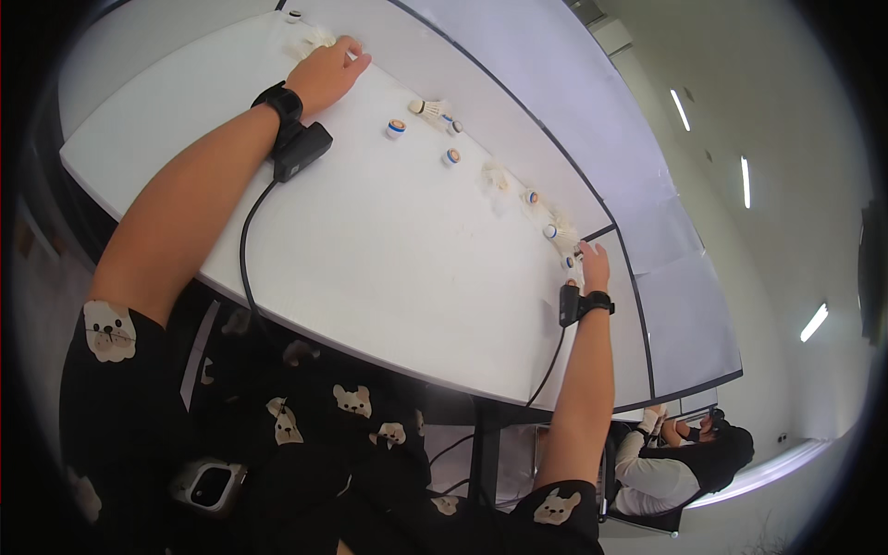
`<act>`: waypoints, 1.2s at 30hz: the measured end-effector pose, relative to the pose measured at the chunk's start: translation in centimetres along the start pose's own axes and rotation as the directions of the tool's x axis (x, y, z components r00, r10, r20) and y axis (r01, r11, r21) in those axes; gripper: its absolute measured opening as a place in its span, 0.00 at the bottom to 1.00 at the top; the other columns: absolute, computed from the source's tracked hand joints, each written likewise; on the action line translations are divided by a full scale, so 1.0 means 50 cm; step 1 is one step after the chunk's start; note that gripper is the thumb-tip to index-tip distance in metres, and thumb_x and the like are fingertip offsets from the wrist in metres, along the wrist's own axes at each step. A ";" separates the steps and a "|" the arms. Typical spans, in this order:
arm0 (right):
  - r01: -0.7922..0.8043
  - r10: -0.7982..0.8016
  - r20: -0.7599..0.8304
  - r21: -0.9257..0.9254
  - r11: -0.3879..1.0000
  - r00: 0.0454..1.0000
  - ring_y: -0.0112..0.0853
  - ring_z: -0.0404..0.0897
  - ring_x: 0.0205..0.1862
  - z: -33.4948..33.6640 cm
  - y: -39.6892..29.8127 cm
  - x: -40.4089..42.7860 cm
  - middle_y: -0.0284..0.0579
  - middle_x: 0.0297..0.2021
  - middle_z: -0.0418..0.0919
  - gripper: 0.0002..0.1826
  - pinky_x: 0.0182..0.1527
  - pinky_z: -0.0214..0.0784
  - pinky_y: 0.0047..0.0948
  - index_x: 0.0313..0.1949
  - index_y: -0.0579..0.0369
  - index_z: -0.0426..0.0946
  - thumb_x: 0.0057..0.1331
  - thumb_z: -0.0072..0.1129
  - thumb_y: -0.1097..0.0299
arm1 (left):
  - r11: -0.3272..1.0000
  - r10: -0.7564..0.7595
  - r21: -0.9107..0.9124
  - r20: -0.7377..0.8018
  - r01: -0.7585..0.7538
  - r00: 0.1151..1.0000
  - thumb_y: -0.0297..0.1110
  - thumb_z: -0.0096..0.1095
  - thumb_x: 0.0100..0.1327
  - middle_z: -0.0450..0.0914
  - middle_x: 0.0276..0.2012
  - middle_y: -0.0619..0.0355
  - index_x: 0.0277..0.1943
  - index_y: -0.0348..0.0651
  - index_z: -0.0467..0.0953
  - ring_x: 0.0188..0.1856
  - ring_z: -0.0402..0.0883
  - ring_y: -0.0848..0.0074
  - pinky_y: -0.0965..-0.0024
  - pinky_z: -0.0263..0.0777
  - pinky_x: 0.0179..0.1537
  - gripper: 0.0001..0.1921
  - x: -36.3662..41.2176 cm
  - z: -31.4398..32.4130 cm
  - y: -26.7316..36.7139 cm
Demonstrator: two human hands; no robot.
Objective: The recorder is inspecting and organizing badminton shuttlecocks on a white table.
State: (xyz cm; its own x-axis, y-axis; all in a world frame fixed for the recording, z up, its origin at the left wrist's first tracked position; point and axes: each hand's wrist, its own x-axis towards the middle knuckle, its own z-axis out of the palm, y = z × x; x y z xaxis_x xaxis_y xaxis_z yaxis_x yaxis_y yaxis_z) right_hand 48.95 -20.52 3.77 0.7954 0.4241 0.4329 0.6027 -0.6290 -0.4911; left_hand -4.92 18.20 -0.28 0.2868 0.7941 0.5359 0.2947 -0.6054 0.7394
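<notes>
My left hand (pixel 329 76) reaches to the far edge of the white table (pixel 361 250), beside a pile of pale feathers (pixel 305 45). Its fingers are bent, and whether anything is in them is hidden. At the right end, my right hand (pixel 594 267) is beside a shuttlecock (pixel 560 229) and a small blue-banded shuttlecock base (pixel 569 262); its grip is unclear. Another shuttlecock (pixel 430 108) lies on its side between the hands. Around it are loose bases with blue bands, one (pixel 396 128) to the left and one (pixel 451 156) nearer me.
Farther right lie a tuft of feathers (pixel 496 177) and another base (pixel 531 197). A base (pixel 294 15) sits in the far left corner. Pale partition panels (pixel 485 90) border the table's far side. Black cables (pixel 244 239) hang from both wrist devices. Another person (pixel 680 472) sits at the right.
</notes>
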 end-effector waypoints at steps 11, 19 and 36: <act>0.033 -0.036 0.154 0.017 0.999 0.987 0.49 0.71 0.68 -0.082 0.119 -0.051 0.61 0.66 0.73 0.37 0.70 0.60 0.39 0.67 0.67 0.69 0.71 0.55 0.46 | 0.997 -0.080 -0.019 0.006 0.080 0.997 0.53 0.51 0.74 0.86 0.43 0.50 0.56 0.43 0.75 0.47 0.84 0.59 0.59 0.75 0.50 0.22 -0.003 -0.008 -0.009; -0.090 0.006 0.287 0.279 0.956 0.958 0.41 0.67 0.71 -0.066 0.135 -0.086 0.54 0.69 0.70 0.36 0.72 0.57 0.37 0.69 0.63 0.68 0.72 0.57 0.48 | 0.993 -0.073 -0.093 -0.022 0.071 0.997 0.49 0.52 0.75 0.82 0.36 0.51 0.50 0.41 0.75 0.39 0.80 0.66 0.63 0.71 0.44 0.18 -0.002 0.006 -0.016; -0.164 -0.064 0.385 0.529 0.833 0.921 0.34 0.71 0.66 -0.005 -0.042 -0.173 0.47 0.64 0.75 0.28 0.68 0.61 0.30 0.66 0.60 0.74 0.73 0.58 0.56 | 0.991 -0.082 -0.095 0.073 0.089 0.994 0.54 0.49 0.75 0.86 0.42 0.50 0.57 0.40 0.74 0.47 0.84 0.60 0.61 0.74 0.51 0.24 -0.001 0.003 -0.030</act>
State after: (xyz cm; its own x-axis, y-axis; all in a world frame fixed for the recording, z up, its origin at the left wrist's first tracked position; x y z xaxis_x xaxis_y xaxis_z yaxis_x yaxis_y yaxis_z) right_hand 40.81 -23.04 1.27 0.7185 0.6816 0.1385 0.4054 -0.2485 -0.8797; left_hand -5.25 19.05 -1.48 0.3271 0.8351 0.4423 0.2310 -0.5245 0.8195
